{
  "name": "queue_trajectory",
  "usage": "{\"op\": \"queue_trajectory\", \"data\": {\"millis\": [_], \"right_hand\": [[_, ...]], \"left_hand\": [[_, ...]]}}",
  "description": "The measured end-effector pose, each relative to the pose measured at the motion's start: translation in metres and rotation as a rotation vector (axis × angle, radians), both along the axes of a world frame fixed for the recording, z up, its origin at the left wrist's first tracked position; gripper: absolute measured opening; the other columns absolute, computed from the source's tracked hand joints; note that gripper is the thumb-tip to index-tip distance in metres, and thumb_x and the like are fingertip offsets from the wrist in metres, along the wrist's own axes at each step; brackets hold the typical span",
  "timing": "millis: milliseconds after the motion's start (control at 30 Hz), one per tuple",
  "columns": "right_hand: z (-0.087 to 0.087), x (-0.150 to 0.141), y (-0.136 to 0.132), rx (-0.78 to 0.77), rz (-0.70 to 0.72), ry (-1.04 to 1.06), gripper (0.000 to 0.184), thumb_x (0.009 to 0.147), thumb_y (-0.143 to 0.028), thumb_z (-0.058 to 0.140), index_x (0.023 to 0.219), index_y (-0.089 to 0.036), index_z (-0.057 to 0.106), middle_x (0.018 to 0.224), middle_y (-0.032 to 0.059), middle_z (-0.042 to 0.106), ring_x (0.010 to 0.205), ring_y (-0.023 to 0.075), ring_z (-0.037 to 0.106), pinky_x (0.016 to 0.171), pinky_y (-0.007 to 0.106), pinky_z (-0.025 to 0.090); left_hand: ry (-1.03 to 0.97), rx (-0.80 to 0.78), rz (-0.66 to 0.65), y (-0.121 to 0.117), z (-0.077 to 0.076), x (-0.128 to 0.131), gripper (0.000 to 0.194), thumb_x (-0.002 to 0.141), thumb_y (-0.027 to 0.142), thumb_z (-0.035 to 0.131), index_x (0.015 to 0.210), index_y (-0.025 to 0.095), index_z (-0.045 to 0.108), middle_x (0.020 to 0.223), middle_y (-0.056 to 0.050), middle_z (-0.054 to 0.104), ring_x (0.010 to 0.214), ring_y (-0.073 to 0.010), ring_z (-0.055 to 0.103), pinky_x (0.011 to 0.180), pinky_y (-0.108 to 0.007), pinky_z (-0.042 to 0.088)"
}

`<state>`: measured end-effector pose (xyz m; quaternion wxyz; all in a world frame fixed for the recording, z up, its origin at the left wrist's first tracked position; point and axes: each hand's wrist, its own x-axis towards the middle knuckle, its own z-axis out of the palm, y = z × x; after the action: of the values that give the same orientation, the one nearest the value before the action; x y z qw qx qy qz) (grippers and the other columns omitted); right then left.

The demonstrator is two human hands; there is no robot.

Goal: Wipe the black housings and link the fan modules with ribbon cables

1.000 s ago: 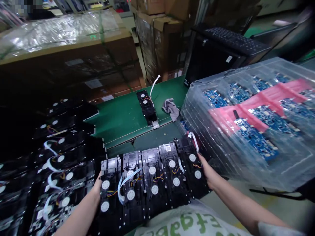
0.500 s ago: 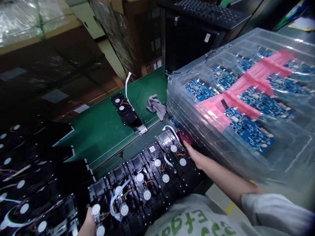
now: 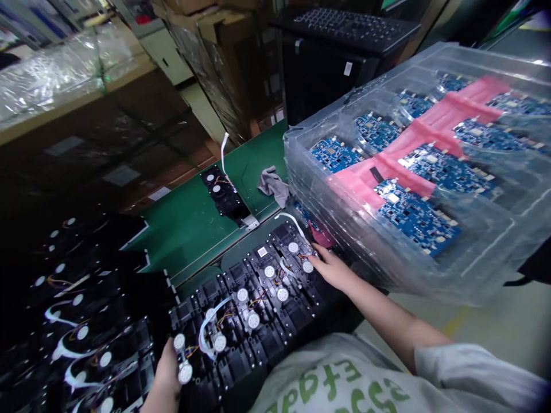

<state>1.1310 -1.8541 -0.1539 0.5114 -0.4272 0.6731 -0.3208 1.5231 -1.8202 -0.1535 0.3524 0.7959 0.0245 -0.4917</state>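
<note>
Hands: your left hand (image 3: 166, 381) is closed around the near end of the row, with its fingers curling up past the edge. Your right hand (image 3: 331, 269) lies on the far end, fingers spread; you can't tell whether it grips or only rests.

Things: between your hands lies a row of black plastic modules (image 3: 275, 338), set side by side, each with round white discs and thin coloured wires. A white ribbon cable (image 3: 205, 332) loops over the row near your left hand.

Axis: the row's long axis runs diagonally, from low left up to the right. Your right hand is nearer the tray stack, your left nearer the dark module piles (image 3: 86, 298).

Rest: a clear plastic tray stack (image 3: 297, 166) holds blue circuit boards (image 3: 415, 217) and pink sheeting (image 3: 430, 129). On the green bench top (image 3: 185, 241) lie a lone black module (image 3: 224, 195) and a crumpled grey cloth (image 3: 272, 186). Beyond stand a black keyboard (image 3: 348, 26) and cardboard boxes (image 3: 206, 46).
</note>
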Motion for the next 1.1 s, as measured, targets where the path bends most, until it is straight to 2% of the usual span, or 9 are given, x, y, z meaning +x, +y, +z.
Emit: {"op": "queue_trajectory", "data": {"millis": [67,133,267,467,600,700,833,933,1100], "right_hand": [[0.006,0.003,0.006,-0.053,0.089,0.13,0.073,0.068,-0.055,0.053,0.13,-0.023,0.032,0.132,0.008,0.039,0.12,0.0237,0.035,0.101,0.039,0.025],[0.01,0.006,0.01,-0.129,0.173,0.223,0.086,0.062,-0.056,0.058,0.133,-0.023,0.023,0.134,0.0095,0.035,0.12,0.0253,0.035,0.099,0.039,0.029],[0.013,0.011,0.002,-0.184,0.263,0.32,0.093,0.055,-0.051,0.065,0.133,-0.023,0.022,0.128,0.0104,0.041,0.113,0.0263,0.042,0.092,0.038,0.035],[0.023,0.016,-0.042,-0.164,0.449,0.351,0.083,0.059,-0.038,0.063,0.132,-0.024,0.025,0.123,0.0072,0.047,0.104,0.0229,0.05,0.085,0.032,0.041],[0.029,0.026,-0.077,-0.195,0.589,0.313,0.079,0.059,-0.034,0.061,0.13,-0.025,0.03,0.117,0.0008,0.053,0.1,0.0186,0.052,0.085,0.026,0.041],[0.032,0.039,-0.107,-0.175,0.671,0.328,0.079,0.056,-0.031,0.063,0.129,-0.024,0.034,0.114,0.0004,0.055,0.098,0.0191,0.053,0.084,0.026,0.041],[0.035,0.053,-0.14,-0.16,0.772,0.378,0.078,0.051,-0.029,0.064,0.126,-0.026,0.041,0.113,0.0007,0.056,0.098,0.0222,0.053,0.083,0.029,0.042],[0.035,0.057,-0.149,-0.165,0.814,0.412,0.079,0.05,-0.03,0.064,0.125,-0.026,0.042,0.114,0.0018,0.056,0.098,0.0245,0.053,0.082,0.031,0.042],[0.03,0.053,-0.146,-0.198,0.826,0.399,0.077,0.054,-0.032,0.06,0.128,-0.025,0.038,0.119,0.0014,0.053,0.103,0.0226,0.051,0.087,0.029,0.04]], "left_hand": [[0.019,0.007,-0.081,0.011,0.01,-0.009,0.05,0.079,0.043,0.041,0.118,0.012,0.049,0.072,-0.008,0.068,0.073,-0.0261,0.064,0.072,-0.041,0.05],[0.056,0.005,-0.122,0.023,0.017,-0.017,0.056,0.075,0.053,0.043,0.112,0.013,0.054,0.078,-0.01,0.068,0.079,-0.0272,0.063,0.075,-0.043,0.048],[0.151,-0.011,-0.051,0.043,0.02,-0.026,0.056,0.073,0.053,0.047,0.112,0.014,0.055,0.085,-0.012,0.068,0.085,-0.0272,0.062,0.08,-0.046,0.045],[0.161,-0.078,0.06,0.07,0.011,-0.043,0.059,0.073,0.057,0.043,0.118,0.019,0.051,0.095,-0.011,0.066,0.091,-0.0271,0.06,0.085,-0.047,0.042],[0.152,-0.175,0.159,0.095,0.009,-0.075,0.068,0.072,0.063,0.037,0.125,0.02,0.043,0.108,-0.011,0.061,0.099,-0.0277,0.056,0.089,-0.046,0.04],[0.142,-0.245,0.235,0.11,0.009,-0.107,0.07,0.072,0.064,0.034,0.127,0.022,0.04,0.121,-0.009,0.052,0.105,-0.0279,0.052,0.091,-0.044,0.039],[0.207,-0.206,0.381,0.122,0.003,-0.133,0.083,0.065,0.073,0.033,0.129,0.02,0.038,0.122,-0.012,0.05,0.11,-0.032,0.047,0.092,-0.046,0.037],[0.383,-0.199,0.387,0.127,-0.006,-0.127,0.08,0.069,0.07,0.029,0.131,0.019,0.033,0.117,-0.013,0.055,0.112,-0.0316,0.045,0.095,-0.047,0.035],[0.572,-0.147,0.388,0.129,-0.013,-0.101,0.078,0.072,0.066,0.031,0.134,0.02,0.026,0.116,-0.014,0.055,0.109,-0.0318,0.048,0.094,-0.048,0.035]]}}
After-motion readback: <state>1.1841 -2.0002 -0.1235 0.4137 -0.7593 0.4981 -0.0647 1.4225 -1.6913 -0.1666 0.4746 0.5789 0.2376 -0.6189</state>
